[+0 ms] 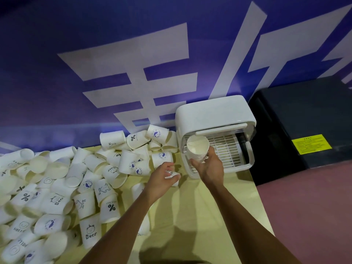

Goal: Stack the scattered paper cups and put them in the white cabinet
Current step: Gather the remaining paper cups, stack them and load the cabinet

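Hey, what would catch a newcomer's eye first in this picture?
The heap of printed paper cups sprawling over the left of the yellow table stands out first. The right hand holds a stack of cups at the open front of the white cabinet, while the left hand grips a single cup. Behind, huge white characters cover the purple wall.

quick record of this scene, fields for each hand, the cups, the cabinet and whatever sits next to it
white cabinet: far right end of table, front open, slatted rack visible inside
right hand: holds stack of cups upright at the cabinet's open front
left hand: grips single cup on the table
loose cups: big pile over the table's left, many on their sides
beside cabinet: black box with yellow label
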Available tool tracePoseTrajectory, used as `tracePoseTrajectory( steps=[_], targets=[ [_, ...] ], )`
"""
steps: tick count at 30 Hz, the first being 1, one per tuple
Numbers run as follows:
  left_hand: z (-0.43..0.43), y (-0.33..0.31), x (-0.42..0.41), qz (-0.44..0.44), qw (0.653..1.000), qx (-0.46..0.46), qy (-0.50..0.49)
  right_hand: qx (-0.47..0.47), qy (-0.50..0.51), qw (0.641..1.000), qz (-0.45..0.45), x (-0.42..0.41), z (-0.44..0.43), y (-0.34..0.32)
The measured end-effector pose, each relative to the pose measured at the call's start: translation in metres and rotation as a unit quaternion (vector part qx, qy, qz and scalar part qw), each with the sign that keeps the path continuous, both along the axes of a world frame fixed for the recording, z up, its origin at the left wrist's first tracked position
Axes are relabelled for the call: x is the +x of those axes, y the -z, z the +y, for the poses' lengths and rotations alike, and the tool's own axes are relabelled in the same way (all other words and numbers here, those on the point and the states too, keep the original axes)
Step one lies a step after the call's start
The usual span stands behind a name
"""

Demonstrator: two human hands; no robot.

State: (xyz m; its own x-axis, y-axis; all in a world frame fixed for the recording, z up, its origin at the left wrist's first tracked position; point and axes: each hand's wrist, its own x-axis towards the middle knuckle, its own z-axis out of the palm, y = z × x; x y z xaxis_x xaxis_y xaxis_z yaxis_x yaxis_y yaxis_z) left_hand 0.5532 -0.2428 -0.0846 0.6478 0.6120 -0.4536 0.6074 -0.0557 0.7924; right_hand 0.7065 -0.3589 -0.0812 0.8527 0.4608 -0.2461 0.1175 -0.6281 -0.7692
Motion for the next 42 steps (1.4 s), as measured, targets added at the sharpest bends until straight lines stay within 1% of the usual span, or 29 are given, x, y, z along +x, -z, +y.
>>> tracePoseTrajectory(
  steps=[9, 16, 21, 24, 27, 30, 34, 39, 42],
  targets=[
    [-0.001, 0.006, 0.002, 0.009, 0.999, 0.003, -0.052, -0.002, -0.018, 1.000, 0.005, 0.024, 0.025, -0.001],
    [0.001, 0.002, -0.010, -0.007, 0.996, 0.011, -0.088, -0.031, -0.031, 0.999, 0.026, 0.027, 0.037, 0.001],
    [0.002, -0.012, -0.024, -0.032, 0.993, 0.018, -0.114, 0.001, -0.045, 0.998, 0.041, 0.012, 0.033, -0.010],
    [0.003, -0.023, -0.038, -0.049, 0.992, 0.024, -0.116, -0.039, -0.029, 0.999, 0.021, -0.004, 0.026, -0.020],
    [0.001, -0.033, -0.058, -0.061, 0.990, 0.033, -0.125, -0.052, -0.026, 0.998, 0.009, -0.028, 0.019, -0.030],
    [0.002, -0.041, -0.085, -0.070, 0.987, 0.039, -0.138, -0.047, -0.085, 0.995, -0.011, -0.061, 0.020, -0.037],
    [0.015, -0.051, -0.133, -0.077, 0.984, 0.052, -0.152, -0.003, -0.177, 0.984, -0.002, -0.109, 0.040, -0.046],
    [0.050, -0.060, -0.214, -0.092, 0.980, 0.054, -0.166, 0.017, -0.226, 0.974, -0.019, -0.185, 0.083, -0.057],
    [0.073, -0.062, -0.275, -0.100, 0.975, 0.058, -0.189, 0.010, -0.248, 0.968, -0.036, -0.244, 0.107, -0.060]
  ],
)
